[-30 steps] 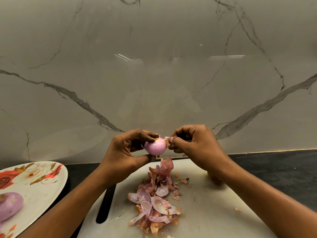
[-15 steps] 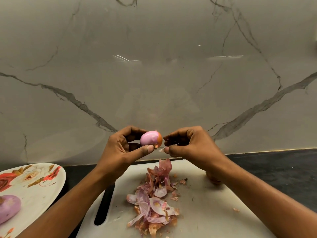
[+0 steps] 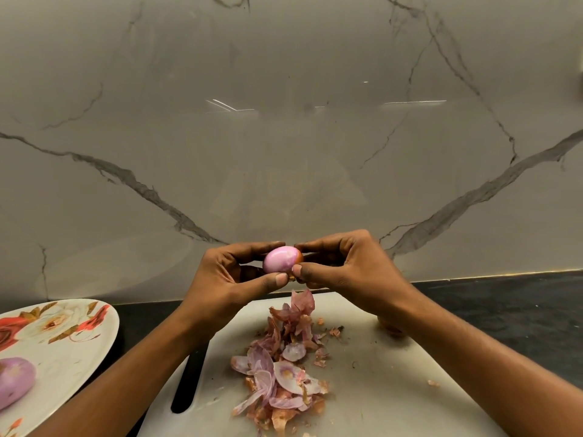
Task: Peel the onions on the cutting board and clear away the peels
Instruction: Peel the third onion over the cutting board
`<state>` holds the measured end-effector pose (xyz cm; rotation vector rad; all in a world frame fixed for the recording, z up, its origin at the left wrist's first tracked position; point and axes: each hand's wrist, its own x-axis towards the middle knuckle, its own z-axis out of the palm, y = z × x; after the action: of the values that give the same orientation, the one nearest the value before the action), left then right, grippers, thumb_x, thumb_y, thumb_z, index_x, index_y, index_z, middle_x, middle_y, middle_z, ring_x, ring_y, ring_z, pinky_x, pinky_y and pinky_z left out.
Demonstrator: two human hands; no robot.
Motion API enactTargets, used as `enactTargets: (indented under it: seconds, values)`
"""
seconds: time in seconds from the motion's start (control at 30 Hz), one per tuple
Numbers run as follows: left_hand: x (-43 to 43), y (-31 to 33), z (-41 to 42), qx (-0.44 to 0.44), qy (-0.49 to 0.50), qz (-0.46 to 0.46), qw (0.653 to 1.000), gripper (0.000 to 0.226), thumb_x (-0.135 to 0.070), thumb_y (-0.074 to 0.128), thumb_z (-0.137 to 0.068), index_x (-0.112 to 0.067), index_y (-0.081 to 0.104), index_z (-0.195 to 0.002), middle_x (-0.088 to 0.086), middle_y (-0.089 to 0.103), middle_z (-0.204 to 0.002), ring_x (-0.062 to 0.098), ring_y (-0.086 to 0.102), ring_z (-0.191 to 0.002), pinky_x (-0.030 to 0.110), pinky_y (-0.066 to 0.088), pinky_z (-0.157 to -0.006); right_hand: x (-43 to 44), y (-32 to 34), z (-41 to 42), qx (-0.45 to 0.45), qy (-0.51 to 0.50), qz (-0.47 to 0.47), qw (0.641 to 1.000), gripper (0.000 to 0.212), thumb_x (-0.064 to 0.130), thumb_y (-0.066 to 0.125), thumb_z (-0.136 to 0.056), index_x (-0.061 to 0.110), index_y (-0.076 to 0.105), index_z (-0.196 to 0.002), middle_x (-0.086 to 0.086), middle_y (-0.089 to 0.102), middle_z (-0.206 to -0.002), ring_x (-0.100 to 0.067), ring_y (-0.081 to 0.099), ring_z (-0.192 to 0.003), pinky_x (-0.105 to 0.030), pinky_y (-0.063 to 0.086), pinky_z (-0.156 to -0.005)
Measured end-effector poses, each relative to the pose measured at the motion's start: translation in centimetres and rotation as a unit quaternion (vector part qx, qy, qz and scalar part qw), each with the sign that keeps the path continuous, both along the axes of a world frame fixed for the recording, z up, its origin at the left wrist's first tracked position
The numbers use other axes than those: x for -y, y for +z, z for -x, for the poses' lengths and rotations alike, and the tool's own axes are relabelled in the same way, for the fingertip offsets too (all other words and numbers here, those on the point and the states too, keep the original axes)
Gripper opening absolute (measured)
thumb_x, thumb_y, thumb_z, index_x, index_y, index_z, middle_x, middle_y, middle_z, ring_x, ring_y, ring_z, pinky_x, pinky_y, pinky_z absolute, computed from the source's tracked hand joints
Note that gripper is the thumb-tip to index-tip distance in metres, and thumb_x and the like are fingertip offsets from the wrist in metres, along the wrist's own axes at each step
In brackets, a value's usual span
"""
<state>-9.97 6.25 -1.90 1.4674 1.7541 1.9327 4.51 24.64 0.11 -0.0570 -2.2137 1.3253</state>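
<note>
The plate (image 3: 94, 335) runs off the left and bottom edges, and the left edge cuts the purple onion (image 3: 15, 381) lying on it. The right hand (image 3: 353, 272) covers most of the brown end of the small onion (image 3: 279, 260); the left hand (image 3: 227, 279) hides its lower edge behind the thumb. Under the right wrist a brownish lump (image 3: 391, 330) on the cutting board (image 3: 362, 389) is mostly hidden, too little to name. The left forearm covers the top of the board's black slot (image 3: 189, 383), and the bottom edge cuts the peels (image 3: 284, 373)

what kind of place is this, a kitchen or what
Most likely a home kitchen counter: a white cutting board strewn with onion peels lies on a dark countertop below a marble-look wall, and a floral plate beside it holds a peeled onion.
</note>
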Motion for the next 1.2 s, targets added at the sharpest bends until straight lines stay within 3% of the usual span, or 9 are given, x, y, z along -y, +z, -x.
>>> enactTargets:
  seconds: [0.27, 0.47, 0.63, 0.8, 0.97, 1.2]
  values:
    - [0.02, 0.09, -0.18, -0.004, -0.007, 0.001, 1.0, 0.053, -0.003, 0.085, -0.071, -0.009, 0.073, -0.122, 0.009, 0.08, -0.113, 0.033, 0.079, -0.099, 0.036, 0.066, -0.08, -0.24, 0.45, -0.21, 0.012, 0.019, 0.06, 0.998, 0.032, 0.015, 0.085, -0.086, 0.01, 0.08, -0.117, -0.006, 0.083, -0.095, -0.023, 0.081, -0.088, -0.035, 0.067, -0.079]
    - [0.05, -0.02, -0.24, 0.006, -0.01, -0.002, 1.0, 0.054, -0.002, 0.085, -0.071, -0.007, 0.073, -0.123, 0.012, 0.08, -0.114, 0.035, 0.079, -0.098, 0.041, 0.066, -0.082, 0.11, 0.09, -0.09, -0.01, -0.012, 0.04, 0.999, 0.029, 0.008, 0.084, -0.087, 0.012, 0.08, -0.116, -0.004, 0.083, -0.096, -0.019, 0.08, -0.086, -0.03, 0.066, -0.077]
    - [0.03, 0.2, -0.49, 0.011, -0.01, -0.01, 1.0, 0.054, -0.002, 0.085, -0.071, -0.008, 0.073, -0.123, 0.011, 0.079, -0.114, 0.034, 0.078, -0.1, 0.036, 0.066, -0.082, 0.05, 0.38, 0.02, -0.027, -0.024, 0.044, 0.998, 0.025, -0.004, 0.074, -0.09, 0.009, 0.081, -0.111, -0.007, 0.082, -0.092, -0.02, 0.081, -0.083, -0.025, 0.065, -0.074]
    - [0.14, 0.49, -0.27, 0.004, 0.033, -0.033, 0.999, 0.055, -0.005, 0.087, -0.067, -0.01, 0.074, -0.12, 0.005, 0.08, -0.113, 0.028, 0.079, -0.099, 0.03, 0.064, -0.084, 0.15, 0.35, -0.01, -0.029, -0.026, 0.077, 0.996, 0.013, 0.003, 0.072, -0.096, 0.006, 0.082, -0.104, -0.01, 0.082, -0.09, -0.021, 0.081, -0.083, -0.029, 0.066, -0.076]
    - [0.02, 0.43, -0.45, -0.028, 0.057, -0.033, 0.997, 0.055, -0.004, 0.089, -0.065, -0.011, 0.075, -0.117, 0.001, 0.081, -0.112, 0.025, 0.08, -0.097, 0.03, 0.065, -0.083, 0.49, 0.18, -0.14, -0.009, -0.018, 0.032, 0.999, 0.013, 0.016, 0.083, -0.09, 0.007, 0.083, -0.099, -0.008, 0.082, -0.085, -0.022, 0.081, -0.08, -0.034, 0.067, -0.074]
    - [-0.13, 0.25, -0.76, -0.042, 0.054, -0.025, 0.997, 0.054, -0.007, 0.089, -0.064, -0.017, 0.075, -0.115, 0.0, 0.081, -0.112, 0.025, 0.08, -0.098, 0.034, 0.066, -0.082, 0.5, -0.45, 0.28, -0.013, -0.051, -0.043, 0.998, 0.006, 0.014, 0.081, -0.091, 0.015, 0.083, -0.096, -0.002, 0.081, -0.083, -0.017, 0.08, -0.076, -0.037, 0.068, -0.074]
